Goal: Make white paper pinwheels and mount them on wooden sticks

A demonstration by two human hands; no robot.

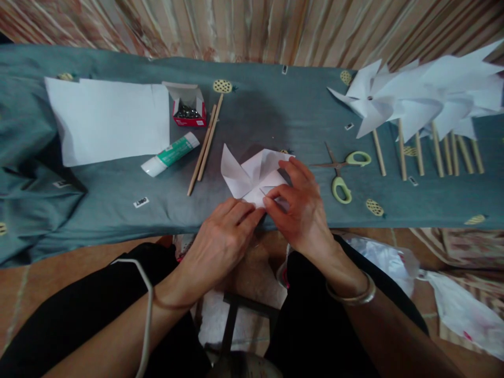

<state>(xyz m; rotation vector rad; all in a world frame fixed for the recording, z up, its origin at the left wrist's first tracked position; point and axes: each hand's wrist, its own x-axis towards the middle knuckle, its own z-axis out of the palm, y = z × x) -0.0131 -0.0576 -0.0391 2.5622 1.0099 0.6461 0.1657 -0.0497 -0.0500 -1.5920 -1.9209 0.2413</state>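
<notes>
A white paper pinwheel (241, 176) with partly folded blades lies near the front edge of the cloth-covered table. My left hand (226, 233) grips its near edge, thumb and fingers closed on the paper. From the right, my right hand (297, 202) pinches a paper blade between thumb and index finger, while its other fingers rest on the far right part of the paper. The hands cover part of the near and right side. To the right of my right hand, scissors (337, 165) with light green handles lie with blades spread.
Two wooden sticks (207, 144), a glue stick (171, 154), a red box (189, 113) of small metal pieces and white paper sheets (114, 121) lie on the left. At right, several finished pinwheels (417, 100) on sticks overlap in a row. A curtain (244, 29) hangs behind the table.
</notes>
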